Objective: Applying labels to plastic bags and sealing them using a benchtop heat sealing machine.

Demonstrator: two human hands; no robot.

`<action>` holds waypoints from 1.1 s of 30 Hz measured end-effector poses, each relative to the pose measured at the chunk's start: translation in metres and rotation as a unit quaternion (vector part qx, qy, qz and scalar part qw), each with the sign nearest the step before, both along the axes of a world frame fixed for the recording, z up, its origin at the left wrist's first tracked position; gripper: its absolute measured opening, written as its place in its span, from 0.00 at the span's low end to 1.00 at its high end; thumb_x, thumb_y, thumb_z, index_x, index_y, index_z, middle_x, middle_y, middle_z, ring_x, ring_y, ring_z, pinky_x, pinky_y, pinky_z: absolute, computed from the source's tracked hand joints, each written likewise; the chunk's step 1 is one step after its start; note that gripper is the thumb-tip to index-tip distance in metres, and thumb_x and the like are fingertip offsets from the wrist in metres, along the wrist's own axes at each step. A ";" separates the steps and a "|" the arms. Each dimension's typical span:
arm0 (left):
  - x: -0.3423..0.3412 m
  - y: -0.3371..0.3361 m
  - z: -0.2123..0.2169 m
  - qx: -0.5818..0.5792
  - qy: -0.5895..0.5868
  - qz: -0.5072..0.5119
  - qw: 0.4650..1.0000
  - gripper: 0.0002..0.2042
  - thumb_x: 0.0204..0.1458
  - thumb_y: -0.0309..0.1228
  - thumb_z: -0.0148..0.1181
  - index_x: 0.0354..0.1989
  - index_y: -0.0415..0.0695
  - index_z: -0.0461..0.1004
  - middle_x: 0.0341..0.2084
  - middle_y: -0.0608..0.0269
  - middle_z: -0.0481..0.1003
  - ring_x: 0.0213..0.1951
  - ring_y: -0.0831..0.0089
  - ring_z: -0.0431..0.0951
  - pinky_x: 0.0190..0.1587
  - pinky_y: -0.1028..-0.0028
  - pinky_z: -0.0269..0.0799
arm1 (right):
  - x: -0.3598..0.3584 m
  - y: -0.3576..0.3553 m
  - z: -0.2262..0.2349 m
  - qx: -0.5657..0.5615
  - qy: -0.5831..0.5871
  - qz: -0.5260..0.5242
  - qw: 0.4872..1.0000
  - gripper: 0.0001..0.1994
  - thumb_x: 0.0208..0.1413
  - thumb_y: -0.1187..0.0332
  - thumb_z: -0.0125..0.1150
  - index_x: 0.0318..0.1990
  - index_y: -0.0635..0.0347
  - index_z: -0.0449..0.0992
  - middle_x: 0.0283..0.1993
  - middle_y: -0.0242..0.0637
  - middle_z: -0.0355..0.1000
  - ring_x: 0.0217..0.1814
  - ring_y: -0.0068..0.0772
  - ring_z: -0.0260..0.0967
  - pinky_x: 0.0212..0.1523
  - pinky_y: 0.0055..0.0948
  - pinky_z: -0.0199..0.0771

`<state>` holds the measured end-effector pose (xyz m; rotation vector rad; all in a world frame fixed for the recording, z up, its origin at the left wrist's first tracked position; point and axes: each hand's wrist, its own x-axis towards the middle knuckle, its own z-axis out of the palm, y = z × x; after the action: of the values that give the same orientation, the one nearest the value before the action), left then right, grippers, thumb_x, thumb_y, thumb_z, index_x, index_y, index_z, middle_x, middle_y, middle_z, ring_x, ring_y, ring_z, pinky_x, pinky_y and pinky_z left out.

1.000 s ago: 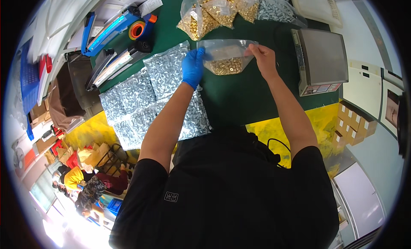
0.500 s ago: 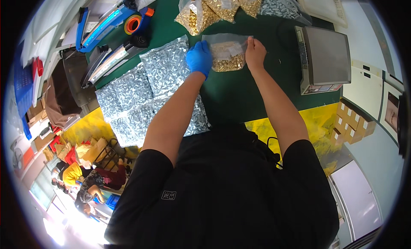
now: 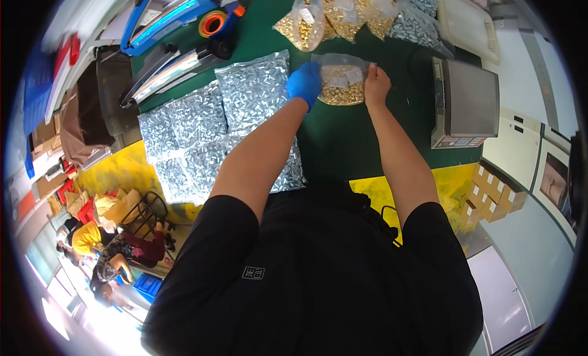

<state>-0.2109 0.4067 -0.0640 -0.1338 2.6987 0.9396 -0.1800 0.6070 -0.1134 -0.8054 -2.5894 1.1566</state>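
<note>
Counting from my remote seat, I get one clear plastic bag [image 3: 342, 95] of small gold-coloured metal pieces between the two hands. Three more bags of gold pieces [image 3: 345, 16] sit at the far edge of the green table [image 3: 349, 151], with at least two bags of grey pieces [image 3: 416, 26] just to their right. On the left lie at least five flat bags of silvery pieces [image 3: 254, 89]; their edges overlap, so I can't fix the exact number. I also see one weighing scale [image 3: 468, 102] on the right, one cream tray [image 3: 465, 22] at the far right and one orange tape roll [image 3: 203, 26] at the far left.

The bag in hand looks wide and low. Its gold contents fill the near part, and the far part is slack, hazy film. Two pale label patches show across its middle; the bottom edge bulges in a soft curve.

My left hand [image 3: 304, 85], in a blue glove, is closed on the bag's left edge, though the glove hides the fingertips from me. The bare right hand [image 3: 376, 86] pinches the far right corner. So the bag hangs between both grips, to the right of the silvery bags and nearer than the gold ones. I can't tell whether its underside touches the table.
</note>
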 end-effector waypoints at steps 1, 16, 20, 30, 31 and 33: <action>-0.003 -0.002 0.003 0.002 -0.005 -0.008 1.000 0.15 0.62 0.42 0.44 0.41 0.52 0.78 0.44 0.52 0.78 0.42 0.43 0.78 0.46 0.49 0.73 | -0.004 -0.001 -0.001 0.012 -0.005 0.001 1.000 0.22 0.67 0.54 0.48 0.30 0.63 0.78 0.29 0.50 0.74 0.36 0.57 0.73 0.38 0.49 0.67; 0.006 -0.035 0.004 0.316 0.032 0.064 0.946 0.17 0.62 0.43 0.51 0.33 0.43 0.80 0.30 0.45 0.79 0.35 0.45 0.79 0.40 0.53 0.74 | 0.028 -0.004 0.088 0.017 0.061 -0.003 0.998 0.21 0.68 0.55 0.53 0.36 0.67 0.80 0.30 0.36 0.77 0.31 0.25 0.73 0.34 0.27 0.70; 0.018 -0.075 0.029 0.323 0.129 0.036 0.937 0.15 0.62 0.37 0.53 0.28 0.40 0.77 0.26 0.47 0.78 0.30 0.46 0.78 0.35 0.54 0.73 | 0.042 -0.053 0.135 0.133 0.100 0.047 0.985 0.21 0.68 0.56 0.52 0.36 0.67 0.79 0.27 0.36 0.77 0.28 0.26 0.73 0.33 0.29 0.71; 0.006 -0.287 0.097 0.385 0.172 0.060 0.905 0.15 0.66 0.39 0.52 0.33 0.40 0.76 0.22 0.61 0.78 0.27 0.74 0.79 0.34 0.72 0.74 | 0.001 -0.263 0.208 -0.028 0.156 0.086 0.984 0.17 0.68 0.61 0.52 0.38 0.68 0.79 0.27 0.36 0.79 0.29 0.19 0.71 0.38 0.25 0.71; 0.002 -0.312 0.097 0.360 0.162 0.067 0.916 0.15 0.66 0.39 0.52 0.34 0.40 0.76 0.22 0.62 0.78 0.28 0.78 0.78 0.35 0.74 0.74 | -0.006 -0.282 0.198 -0.053 0.162 0.102 0.980 0.16 0.68 0.61 0.52 0.39 0.67 0.79 0.27 0.36 0.79 0.29 0.19 0.71 0.39 0.25 0.71; -0.001 -0.356 0.088 0.403 0.171 0.113 0.892 0.18 0.65 0.42 0.51 0.31 0.41 0.76 0.22 0.53 0.77 0.26 0.59 0.79 0.33 0.65 0.74 | -0.019 -0.327 0.182 -0.100 0.156 0.131 0.974 0.18 0.68 0.60 0.52 0.38 0.68 0.79 0.26 0.37 0.79 0.30 0.19 0.72 0.40 0.24 0.71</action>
<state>-0.2123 0.0511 0.0240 -0.1128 2.3455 2.2445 -0.1992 0.2805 0.0685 -0.2846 -2.3899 1.5014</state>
